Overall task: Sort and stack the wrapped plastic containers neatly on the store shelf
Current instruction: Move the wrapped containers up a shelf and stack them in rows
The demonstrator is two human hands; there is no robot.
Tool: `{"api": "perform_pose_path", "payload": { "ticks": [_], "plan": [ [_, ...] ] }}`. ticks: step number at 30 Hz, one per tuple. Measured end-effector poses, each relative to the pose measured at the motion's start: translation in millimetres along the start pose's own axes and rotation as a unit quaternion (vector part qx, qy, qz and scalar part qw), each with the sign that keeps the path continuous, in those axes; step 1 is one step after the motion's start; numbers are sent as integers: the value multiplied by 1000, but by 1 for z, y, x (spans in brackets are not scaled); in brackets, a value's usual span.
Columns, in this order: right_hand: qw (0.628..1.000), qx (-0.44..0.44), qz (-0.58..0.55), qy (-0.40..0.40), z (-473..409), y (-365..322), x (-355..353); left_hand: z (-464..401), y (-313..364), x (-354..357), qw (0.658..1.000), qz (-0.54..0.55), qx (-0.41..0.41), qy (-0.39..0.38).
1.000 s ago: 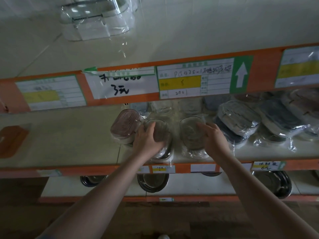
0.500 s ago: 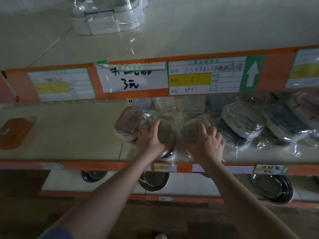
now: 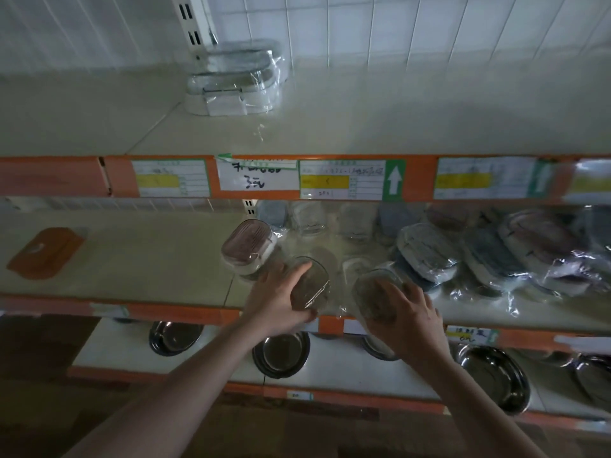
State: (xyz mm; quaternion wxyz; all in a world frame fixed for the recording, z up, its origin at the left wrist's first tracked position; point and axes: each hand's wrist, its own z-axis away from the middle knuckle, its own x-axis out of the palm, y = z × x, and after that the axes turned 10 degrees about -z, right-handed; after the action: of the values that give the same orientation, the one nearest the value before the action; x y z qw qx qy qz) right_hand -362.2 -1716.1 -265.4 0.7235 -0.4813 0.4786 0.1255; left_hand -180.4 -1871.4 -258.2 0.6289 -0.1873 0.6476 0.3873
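Crinkly clear film wraps every container: expect light, stiff shells under a slippery, loose skin, so grip the hard rim, not the film. Middle shelf (image 3: 132,259) holds them. Largest, the grey-lidded heap (image 3: 429,256) at 3 o'clock; pink-lidded box (image 3: 246,247) at 11. Your left hand (image 3: 277,302) clasps one clear oval tub (image 3: 310,285); your right hand (image 3: 410,315) clasps another tub (image 3: 370,299), both at the front edge.

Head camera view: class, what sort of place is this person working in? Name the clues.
Most likely a shop's housewares aisle. Orange shelf edges carry printed price or stock labels, rows of wrapped plastic containers fill the middle shelf, and steel bowls sit on the shelf below.
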Motion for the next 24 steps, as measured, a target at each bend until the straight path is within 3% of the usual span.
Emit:
{"api": "perform_pose_path", "payload": {
  "ticks": [14, 17, 24],
  "plan": [
    [998, -56, -6, 30, 68, -18, -92, 67, 59, -76, 999, -37, 39, -8],
    [997, -70, 19, 5, 83, -27, -114, 83, 68, -97, 998, -39, 47, -11],
    [991, -129, 30, 27, 99, -52, -165, 111, 82, -149, 996, -60, 57, 18]
  ]
}}
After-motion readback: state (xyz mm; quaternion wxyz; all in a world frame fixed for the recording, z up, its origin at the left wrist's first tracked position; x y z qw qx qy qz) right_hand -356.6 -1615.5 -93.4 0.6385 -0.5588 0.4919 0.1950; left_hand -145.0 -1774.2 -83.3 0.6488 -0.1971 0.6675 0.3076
